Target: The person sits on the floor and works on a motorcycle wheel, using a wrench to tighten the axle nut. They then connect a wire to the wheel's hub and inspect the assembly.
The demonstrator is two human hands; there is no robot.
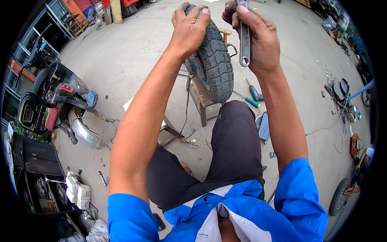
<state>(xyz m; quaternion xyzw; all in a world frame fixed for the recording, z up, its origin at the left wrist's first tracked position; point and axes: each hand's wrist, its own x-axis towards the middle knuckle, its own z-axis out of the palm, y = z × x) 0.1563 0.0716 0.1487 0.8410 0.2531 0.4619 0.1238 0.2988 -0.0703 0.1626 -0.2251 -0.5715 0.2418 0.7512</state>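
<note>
A small black wheel with a knobbly tyre (217, 64) stands upright on a wooden stool (201, 101) in front of my knees. My left hand (189, 28) rests on top of the tyre, fingers curled over the tread. To the right of the wheel, my right hand (258, 36) grips a metal wrench (244, 40), whose ring end hangs down below the fist. The wrench's upper end is hidden by my fingers. A black cable (186, 109) hangs from the wheel hub down to the ground.
A screwdriver with a green handle (254, 96) lies on the concrete to the right of the stool. A stripped scooter body (52, 101) and a chrome mudguard (85, 135) lie at left. Tool boxes (36, 177) stand lower left. Loose parts (342, 97) lie at right.
</note>
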